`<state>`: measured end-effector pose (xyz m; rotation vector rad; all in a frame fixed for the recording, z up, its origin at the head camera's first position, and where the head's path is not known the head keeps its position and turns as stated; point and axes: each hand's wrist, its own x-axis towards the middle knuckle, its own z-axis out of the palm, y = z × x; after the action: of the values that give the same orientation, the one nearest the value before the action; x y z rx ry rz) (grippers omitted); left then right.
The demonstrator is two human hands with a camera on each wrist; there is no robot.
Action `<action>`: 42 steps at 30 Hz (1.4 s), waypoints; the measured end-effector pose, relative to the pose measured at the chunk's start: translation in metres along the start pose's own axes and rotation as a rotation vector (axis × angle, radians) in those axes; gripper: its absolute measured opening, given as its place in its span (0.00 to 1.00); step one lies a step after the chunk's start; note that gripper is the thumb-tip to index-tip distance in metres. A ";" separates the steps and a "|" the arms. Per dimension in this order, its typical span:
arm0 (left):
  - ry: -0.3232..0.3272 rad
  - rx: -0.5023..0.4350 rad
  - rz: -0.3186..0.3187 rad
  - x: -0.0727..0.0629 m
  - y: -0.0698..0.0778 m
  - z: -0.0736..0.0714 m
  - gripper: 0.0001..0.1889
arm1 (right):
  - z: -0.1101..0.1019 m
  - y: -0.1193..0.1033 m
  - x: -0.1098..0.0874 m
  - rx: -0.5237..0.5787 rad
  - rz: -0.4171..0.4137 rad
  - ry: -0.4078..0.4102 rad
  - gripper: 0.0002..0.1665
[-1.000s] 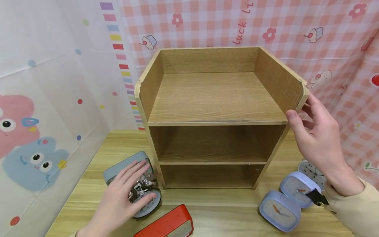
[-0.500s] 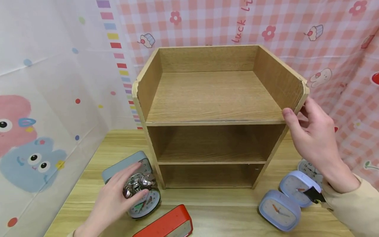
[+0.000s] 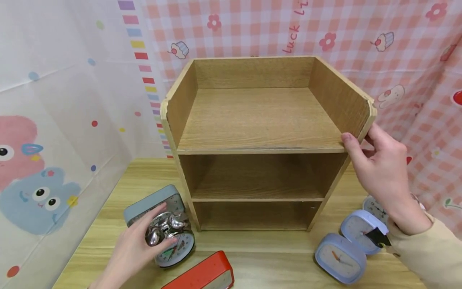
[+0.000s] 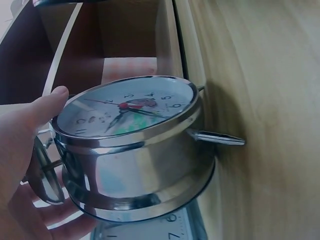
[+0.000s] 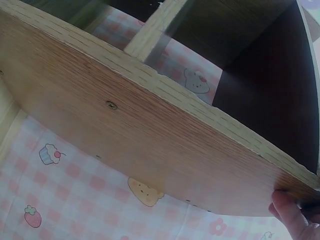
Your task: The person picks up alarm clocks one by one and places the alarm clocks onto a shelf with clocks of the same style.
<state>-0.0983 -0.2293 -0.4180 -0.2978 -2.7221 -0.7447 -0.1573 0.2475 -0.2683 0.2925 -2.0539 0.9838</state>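
A silver twin-bell alarm clock [image 3: 177,245] stands at the left front of a small wooden shelf [image 3: 260,150]. My left hand [image 3: 131,245] is spread around its bell side, thumb toward the dial and the other fingers behind; whether it touches cannot be told. In the left wrist view the alarm clock [image 4: 135,150] shows its round dial, one bell and a metal leg, with the thumb [image 4: 50,105] near its rim. My right hand [image 3: 382,168] grips the shelf's right side panel, thumb on the front edge. Right wrist view: fingertips lie against the panel [image 5: 150,130].
A grey-blue clock [image 3: 155,202] sits behind the silver one, close to the shelf. In front lies a red clock [image 3: 203,271]. To the right stand two lavender clocks [image 3: 339,257] and a round white clock [image 3: 373,206]. A checked cloth [image 3: 252,28] hangs behind.
My left hand has shifted slightly left and down, uncovering more of the silver clock's bells. The right thumb has slid a little left on the shelf's edge; the shelf stays in place.
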 end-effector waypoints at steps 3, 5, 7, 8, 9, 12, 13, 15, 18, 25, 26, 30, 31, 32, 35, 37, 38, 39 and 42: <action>-0.019 -0.008 -0.032 -0.005 -0.003 0.001 0.47 | 0.001 0.001 -0.003 0.010 -0.001 0.021 0.12; -0.038 -0.002 -0.071 -0.007 -0.004 0.002 0.46 | 0.002 0.001 -0.004 0.010 -0.004 0.031 0.12; -0.057 -0.005 -0.105 -0.009 -0.005 0.003 0.45 | 0.002 0.001 -0.005 0.007 -0.009 0.041 0.11; -0.067 -0.003 -0.121 -0.009 -0.006 0.003 0.44 | 0.002 0.002 -0.005 0.000 -0.013 0.046 0.11; -0.079 -0.003 -0.138 -0.009 -0.006 0.003 0.43 | 0.002 0.002 -0.005 -0.005 -0.015 0.048 0.11; -0.105 -0.018 -0.159 -0.009 -0.009 0.004 0.42 | 0.002 0.003 -0.005 -0.022 -0.024 0.057 0.10; -0.111 -0.023 -0.162 -0.009 -0.010 0.004 0.41 | 0.002 0.003 -0.005 -0.027 -0.025 0.060 0.10; -0.118 -0.036 -0.165 -0.008 -0.011 0.004 0.40 | 0.003 0.003 -0.006 -0.022 -0.023 0.059 0.10; -0.102 -0.051 -0.148 -0.008 -0.011 0.005 0.39 | 0.004 0.003 -0.006 -0.009 -0.020 0.056 0.11; -0.017 -0.073 -0.005 -0.009 -0.008 0.006 0.37 | 0.005 0.002 -0.005 -0.014 -0.031 0.055 0.10; -0.009 -0.079 0.011 -0.009 -0.007 0.006 0.37 | 0.005 0.002 -0.005 -0.020 -0.033 0.056 0.10; 0.037 -0.100 0.091 -0.009 -0.001 0.001 0.38 | 0.006 0.000 -0.004 -0.044 -0.038 0.056 0.11; 0.051 -0.103 0.124 -0.009 0.001 -0.001 0.38 | 0.006 0.000 -0.004 -0.044 -0.039 0.056 0.11; 0.062 -0.103 0.160 -0.008 0.003 -0.003 0.39 | 0.006 0.000 -0.003 -0.043 -0.040 0.055 0.11; 0.080 -0.101 0.264 -0.004 0.010 -0.009 0.41 | 0.005 0.000 -0.003 -0.043 -0.045 0.059 0.11; 0.084 -0.094 0.323 0.000 0.015 -0.013 0.41 | 0.005 0.000 -0.002 -0.045 -0.046 0.063 0.11; 0.082 -0.094 0.348 0.002 0.018 -0.016 0.42 | 0.005 0.000 -0.002 -0.044 -0.046 0.065 0.11; 0.078 -0.094 0.370 0.004 0.021 -0.018 0.42 | 0.004 0.000 -0.002 -0.044 -0.046 0.068 0.11; 0.073 -0.098 0.432 0.009 0.031 -0.024 0.40 | 0.004 0.000 -0.002 -0.044 -0.044 0.070 0.11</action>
<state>-0.0931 -0.2149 -0.3811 -0.8297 -2.4294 -0.7423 -0.1585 0.2445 -0.2709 0.2758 -1.9948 0.9088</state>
